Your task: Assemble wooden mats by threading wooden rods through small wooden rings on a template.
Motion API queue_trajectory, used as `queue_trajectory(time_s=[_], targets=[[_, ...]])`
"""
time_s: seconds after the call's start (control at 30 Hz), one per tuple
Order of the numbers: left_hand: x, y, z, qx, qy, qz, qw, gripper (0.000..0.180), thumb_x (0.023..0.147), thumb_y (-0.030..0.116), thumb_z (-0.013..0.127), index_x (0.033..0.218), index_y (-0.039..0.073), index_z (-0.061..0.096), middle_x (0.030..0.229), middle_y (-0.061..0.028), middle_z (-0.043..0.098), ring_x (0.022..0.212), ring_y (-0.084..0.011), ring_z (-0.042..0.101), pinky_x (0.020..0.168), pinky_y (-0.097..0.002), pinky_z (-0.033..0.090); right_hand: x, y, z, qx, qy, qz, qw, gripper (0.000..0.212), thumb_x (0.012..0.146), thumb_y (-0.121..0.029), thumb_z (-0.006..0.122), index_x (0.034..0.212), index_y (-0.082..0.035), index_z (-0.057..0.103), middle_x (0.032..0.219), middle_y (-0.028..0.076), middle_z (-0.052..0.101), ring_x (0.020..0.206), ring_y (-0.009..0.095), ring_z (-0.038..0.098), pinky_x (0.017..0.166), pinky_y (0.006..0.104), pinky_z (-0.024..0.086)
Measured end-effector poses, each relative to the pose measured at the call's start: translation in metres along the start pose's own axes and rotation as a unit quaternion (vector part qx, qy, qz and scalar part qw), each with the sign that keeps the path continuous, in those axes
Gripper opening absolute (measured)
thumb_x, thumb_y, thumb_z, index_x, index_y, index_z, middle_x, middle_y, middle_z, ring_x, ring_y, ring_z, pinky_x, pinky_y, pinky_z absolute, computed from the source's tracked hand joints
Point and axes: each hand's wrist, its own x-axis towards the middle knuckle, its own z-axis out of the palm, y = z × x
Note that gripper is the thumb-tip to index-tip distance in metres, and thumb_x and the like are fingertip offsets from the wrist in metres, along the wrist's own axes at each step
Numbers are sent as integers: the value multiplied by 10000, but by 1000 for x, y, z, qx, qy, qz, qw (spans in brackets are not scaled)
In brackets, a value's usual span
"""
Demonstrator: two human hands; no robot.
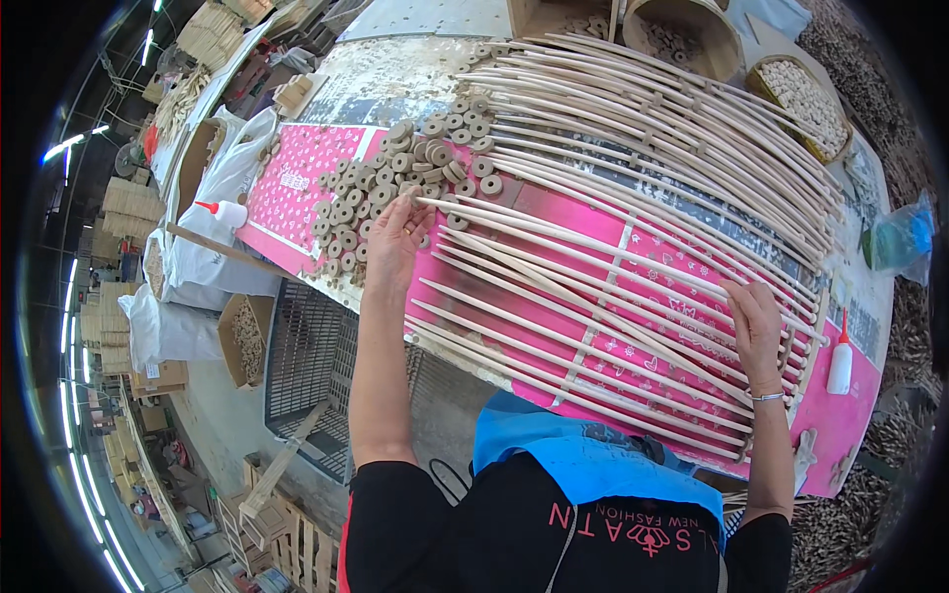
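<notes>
Black shirt (pixel 593 524) and blue apron (pixel 539 460) sit nearest, at the near edge of the worktable. Left hand (pixel 395 237): fingertips pinched closed at the left end of a pale wooden rod (pixel 445 206); whether a ring disc is also in the pinch cannot be told. Right hand (pixel 756 321): fingers curled down among the rods toward their right ends; grip probable, but whether on the same rod is unclear. Just beyond the left hand, a heap of grey-brown ring discs (pixel 381 193) spreads on the pink printed sheet (pixel 840 435); loose rods lie across it, nearer the person. Farther off, a bundle of rods (pixel 643 119) runs left to right. Glue bottle (pixel 840 368), red-tipped, stands out at the right. Judgement: step in hand looks like fitting a disc to the rod's left end; next move likely calls for lining hole with tip, rod steadied.
</notes>
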Motion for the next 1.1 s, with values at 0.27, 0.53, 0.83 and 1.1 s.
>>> queue_trajectory(time_s=[0.27,0.53,0.83,1.1], targets=[[-48,-50,123,28,-119,-104,987,309,1053,146,689,1307,-31,685,1106,-102,757,1026,-196,746,938,-332,619,30,-33,28,-13,55,-51,997,254,916,-89,715,1168,-80,738,874,105,616,831,308,615,719,444,487],[-121,-94,247,127,-244,-167,947,411,1055,163,686,1417,-18,612,1151,-107,747,1065,-171,716,936,-318,584,39,-38,26,-8,139,-22,990,124,917,-87,724,1032,-52,697,880,95,632,843,297,637,759,430,524],[-99,-60,255,639,-393,327,575,394,965,139,715,1356,108,676,1096,-119,737,971,-329,706,849,-449,542,12,-27,15,-13,88,-62,994,182,885,-146,707,1057,-89,688,929,85,642,924,284,651,826,418,535],[-112,-67,267,581,-419,267,645,217,1013,113,663,1223,79,707,1014,-140,737,889,-359,726,732,-445,567,-51,-57,21,494,89,342,794,310,1031,-123,705,1324,-29,672,1060,60,748,925,104,704,756,271,574]])
